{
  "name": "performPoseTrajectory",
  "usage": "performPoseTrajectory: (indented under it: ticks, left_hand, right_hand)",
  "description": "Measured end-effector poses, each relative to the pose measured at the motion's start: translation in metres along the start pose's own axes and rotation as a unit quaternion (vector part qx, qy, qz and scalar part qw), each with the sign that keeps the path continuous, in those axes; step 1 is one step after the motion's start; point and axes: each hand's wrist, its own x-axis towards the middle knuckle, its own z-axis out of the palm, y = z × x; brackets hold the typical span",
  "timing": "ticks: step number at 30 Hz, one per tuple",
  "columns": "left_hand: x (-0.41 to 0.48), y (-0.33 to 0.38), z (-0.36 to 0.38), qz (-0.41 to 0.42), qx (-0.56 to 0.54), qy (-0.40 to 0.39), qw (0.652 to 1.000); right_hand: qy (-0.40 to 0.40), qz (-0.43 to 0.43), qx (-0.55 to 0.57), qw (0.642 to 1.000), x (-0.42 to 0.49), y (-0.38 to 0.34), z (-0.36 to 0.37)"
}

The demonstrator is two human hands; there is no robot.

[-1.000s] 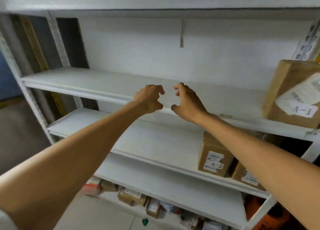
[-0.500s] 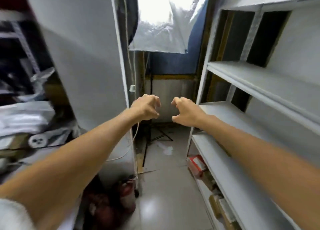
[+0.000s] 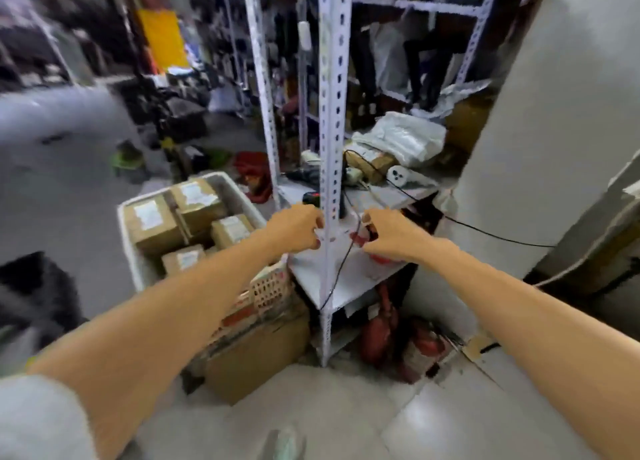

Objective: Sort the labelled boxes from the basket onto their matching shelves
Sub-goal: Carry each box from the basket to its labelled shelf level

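Boxes point(image 3: 152, 224) — matt cardbd; basket point(image 3: 236, 192) plastic

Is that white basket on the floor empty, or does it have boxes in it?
Not empty: the basket holds at least four brown labelled boxes.

Four boxes point(image 3: 150, 222) — one basket point(image 3: 138, 272) — two hands point(image 3: 298, 227).
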Motion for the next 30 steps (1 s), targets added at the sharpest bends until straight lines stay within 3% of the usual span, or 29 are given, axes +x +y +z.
performPoseTrajectory:
  ticks: [4,10,24,30]
  left_hand:
    - [-0.058,-0.076,0.002,-0.123,0.009,0.002,0.992]
    - [-0.099,-0.150,-0.001,-0.231,0.007,0.020,0.973]
    - [-0.033,-0.304,-0.014,-0.258,-0.053,0.042,0.964]
    - [0.002,-0.349,0.019,-0.266,-0.089,-0.010,0.960]
  right_hand:
    - [-0.087,-0.083,-0.003,0.993,0.040,-0.071,0.026]
    - [-0.098,-0.163,-0.006,0.982,0.094,-0.141,0.036]
    - [-0.131,-0.185,-0.046,0.973,0.251,-0.222,0.070]
    - [-0.180,-0.185,-0.067,0.964,0.312,-0.224,0.114]
